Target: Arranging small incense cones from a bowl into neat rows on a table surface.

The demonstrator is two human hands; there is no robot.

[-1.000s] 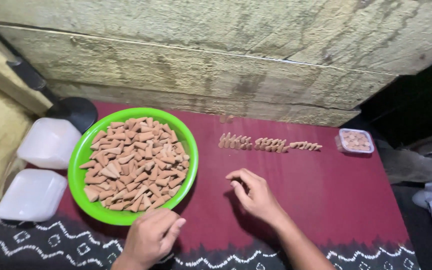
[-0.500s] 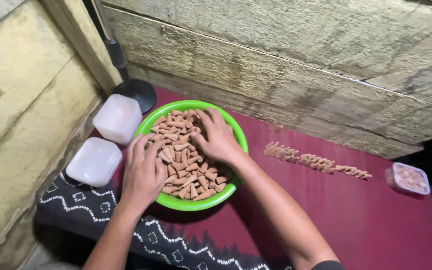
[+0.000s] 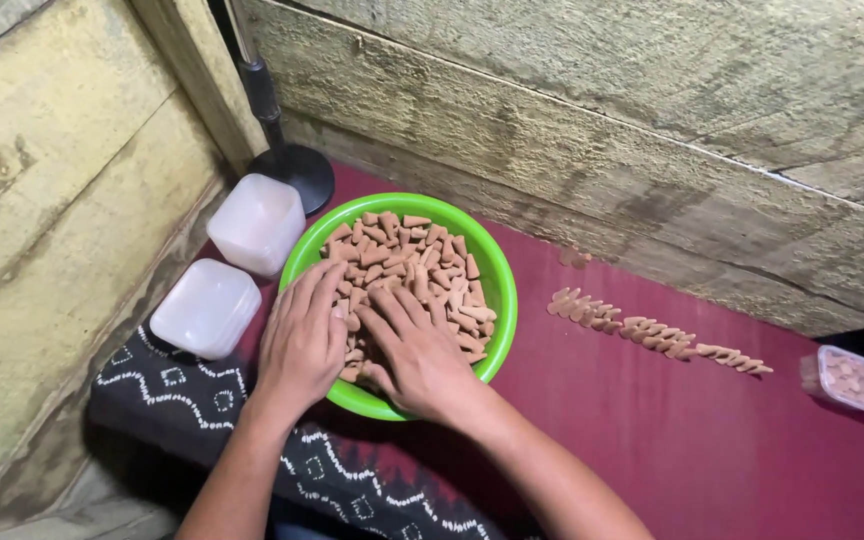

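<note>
Cone-shaped brown pieces [image 3: 414, 262] fill the green bowl [image 3: 501, 300] on the dark red cloth; from the head camera we see our left hand [image 3: 302, 340] and right hand [image 3: 417, 355] lying flat on the heap, fingers spread, each grip released. Left of the bowl stand two white lidded tubs [image 3: 257, 222]. Right of the bowl runs a row of the same cones [image 3: 652, 335], a small clear box [image 3: 854, 378] beyond it.

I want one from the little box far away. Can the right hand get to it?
Probably yes: the right hand lies in the green bowl, and only bare red cloth lies between it and the small clear box.
</note>
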